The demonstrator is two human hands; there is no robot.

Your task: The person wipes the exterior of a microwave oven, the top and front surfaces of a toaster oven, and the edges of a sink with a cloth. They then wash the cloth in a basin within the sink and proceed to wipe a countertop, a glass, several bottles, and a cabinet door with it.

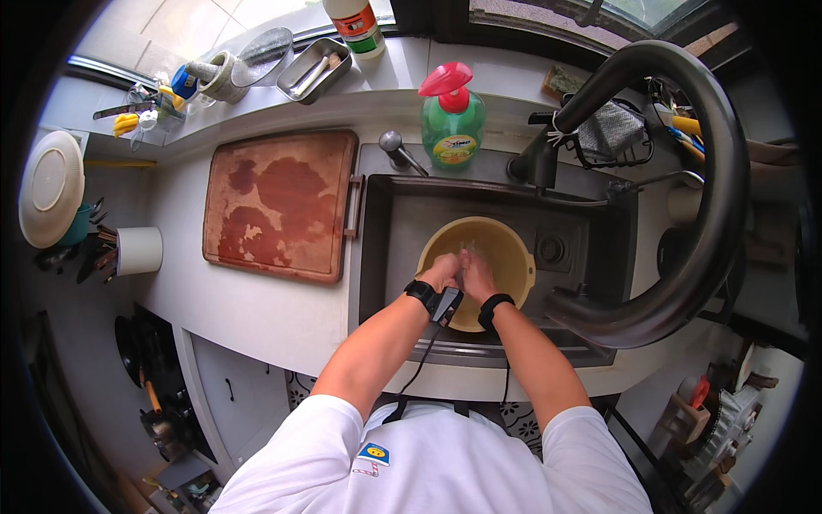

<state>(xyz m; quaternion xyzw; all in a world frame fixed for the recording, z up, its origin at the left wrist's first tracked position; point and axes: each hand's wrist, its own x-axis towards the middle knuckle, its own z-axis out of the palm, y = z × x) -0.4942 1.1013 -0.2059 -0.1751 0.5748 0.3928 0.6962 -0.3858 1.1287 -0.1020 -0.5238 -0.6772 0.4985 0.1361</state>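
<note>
Both hands meet over a yellow plastic basin (510,257) that sits in the dark sink (398,218). My left hand (443,271) has its fingers curled in, close against my right hand (477,277). Something small and translucent (469,245) shows at the fingertips; whether it is water or clear plastic, I cannot tell. The fingers hide most of what lies between the two palms. Each wrist wears a black strap, and the left one carries a small dark device (445,306) with a cable.
A large black faucet (713,212) arches over the sink's right side. Behind the sink stand a green pump bottle with a red top (453,122) and a metal dispenser (401,154). A wet wooden cutting board (276,205) lies to the left. A drain (550,248) shows beside the basin.
</note>
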